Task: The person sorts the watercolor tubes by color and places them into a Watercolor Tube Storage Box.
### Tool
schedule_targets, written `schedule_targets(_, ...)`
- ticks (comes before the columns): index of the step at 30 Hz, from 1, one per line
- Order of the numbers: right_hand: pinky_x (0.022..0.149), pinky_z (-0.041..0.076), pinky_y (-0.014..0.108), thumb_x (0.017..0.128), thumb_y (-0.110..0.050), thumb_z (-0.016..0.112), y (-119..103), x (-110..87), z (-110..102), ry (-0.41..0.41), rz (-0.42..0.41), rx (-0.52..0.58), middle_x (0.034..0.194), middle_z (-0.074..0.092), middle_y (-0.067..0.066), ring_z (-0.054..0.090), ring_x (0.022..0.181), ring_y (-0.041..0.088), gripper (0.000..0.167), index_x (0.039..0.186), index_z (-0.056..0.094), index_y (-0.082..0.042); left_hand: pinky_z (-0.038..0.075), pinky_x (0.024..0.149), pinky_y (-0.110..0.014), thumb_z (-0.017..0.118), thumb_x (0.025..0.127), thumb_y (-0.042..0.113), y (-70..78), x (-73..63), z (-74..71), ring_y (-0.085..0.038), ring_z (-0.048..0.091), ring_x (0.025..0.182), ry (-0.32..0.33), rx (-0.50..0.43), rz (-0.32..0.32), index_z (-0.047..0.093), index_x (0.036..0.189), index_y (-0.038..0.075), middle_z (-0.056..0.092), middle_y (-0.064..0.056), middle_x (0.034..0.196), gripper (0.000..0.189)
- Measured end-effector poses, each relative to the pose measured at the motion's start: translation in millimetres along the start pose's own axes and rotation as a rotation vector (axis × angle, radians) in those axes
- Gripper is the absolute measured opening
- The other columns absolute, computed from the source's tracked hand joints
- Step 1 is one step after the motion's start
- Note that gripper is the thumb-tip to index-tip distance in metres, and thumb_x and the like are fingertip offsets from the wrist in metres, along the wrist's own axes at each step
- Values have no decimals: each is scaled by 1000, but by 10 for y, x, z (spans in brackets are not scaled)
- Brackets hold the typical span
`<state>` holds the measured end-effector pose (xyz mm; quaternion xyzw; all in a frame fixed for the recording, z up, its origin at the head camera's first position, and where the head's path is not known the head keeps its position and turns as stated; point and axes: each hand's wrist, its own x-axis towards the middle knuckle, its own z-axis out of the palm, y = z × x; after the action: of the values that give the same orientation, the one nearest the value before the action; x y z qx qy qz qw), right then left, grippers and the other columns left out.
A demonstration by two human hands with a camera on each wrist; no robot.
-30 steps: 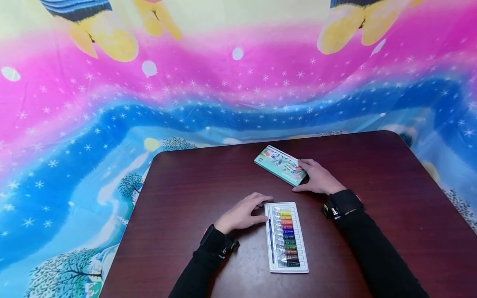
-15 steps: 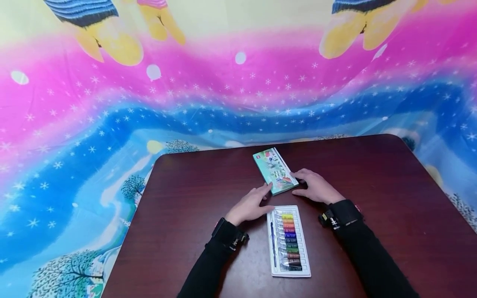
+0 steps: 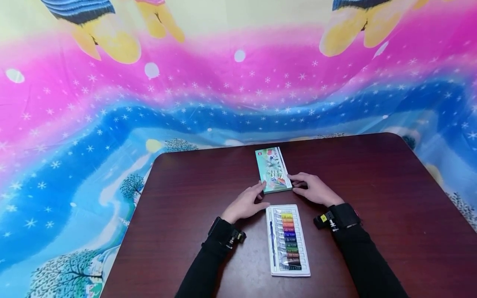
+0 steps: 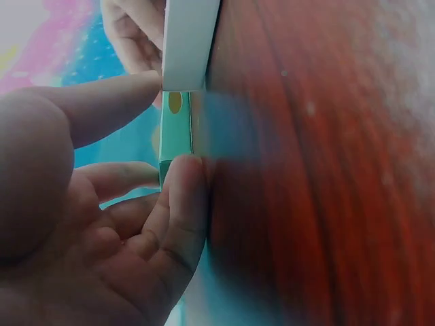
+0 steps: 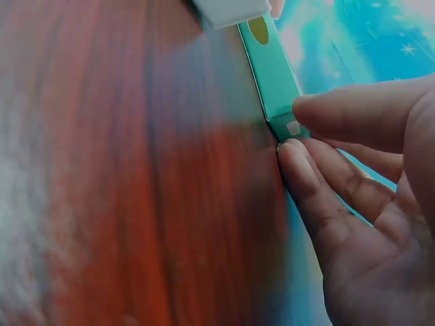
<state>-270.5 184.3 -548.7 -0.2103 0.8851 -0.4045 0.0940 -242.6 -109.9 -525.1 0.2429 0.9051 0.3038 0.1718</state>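
A mint-green box [image 3: 273, 169] with a leafy picture on its lid lies flat near the far side of the table. My left hand [image 3: 246, 203] touches the box's left near corner with its fingers, and its thumb reaches the corner of a white tray [image 3: 303, 248]. That tray holds several paint tubes [image 3: 290, 234] in a row and a thin blue paintbrush [image 3: 272, 244]. At the box's right near corner rests my right hand [image 3: 314, 188]. In the right wrist view its thumb and fingers touch the end of the green box [image 5: 272, 78], not wrapped round it.
The dark reddish-brown table [image 3: 186, 186] has rounded far corners. Behind and beside it hangs a colourful printed cloth [image 3: 223, 74]. Black wrist bands with small cameras [image 3: 232, 239] sit on both wrists.
The green box has turned from a slant to nearly straight above the tray. My left hand has moved up to the box's corner; my right hand has shifted slightly nearer and left.
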Motion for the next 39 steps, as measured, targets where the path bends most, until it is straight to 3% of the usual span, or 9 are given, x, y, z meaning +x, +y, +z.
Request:
schedule_targets(10,103,52,49,101,-10,67,-54,-52,-21,-10,20,55,136,62,14,64,119,30,55,153,51,-10,46,108,-41,62,105,36,-18,-23,4,-23,59,123,8,-41,14,27,165,17,36,-9,167,72)
schedule_targets(16,103,53,47,100,-11,69,-88,-66,-53,-6,27,77,138,61,14,64,121,30,56,153,51,-10,47,107,-42,62,105,35,-16,-14,15,-23,58,127,39,-44,23,28,165,19,34,-7,169,70)
schedule_targets(24,98,58,35,96,-7,74,-132,-69,-116,-5,42,153,139,58,13,66,124,32,60,152,53,-13,47,113,-36,60,106,24,34,-20,-1,-28,56,139,116,-179,73,28,165,13,30,-12,169,67)
schedule_targets(29,93,58,26,92,-5,77,-177,-52,-169,81,-1,200,128,61,11,69,118,29,61,149,57,-11,49,111,-36,63,105,21,100,-44,-94,-25,58,137,236,-241,119,34,163,13,44,-10,161,65)
schedule_targets(32,89,58,21,93,-7,77,-217,-42,-192,160,-35,238,119,65,11,72,111,21,55,145,61,-9,50,111,-37,64,104,17,123,-56,-143,-24,59,136,301,-274,143,38,160,12,50,-10,157,63)
schedule_targets(39,85,58,17,95,-13,76,-316,-59,-200,294,-70,298,111,67,9,70,100,-4,46,140,66,-12,49,111,-35,64,104,16,126,-57,-157,-22,57,138,323,-299,166,38,161,12,49,-8,159,63)
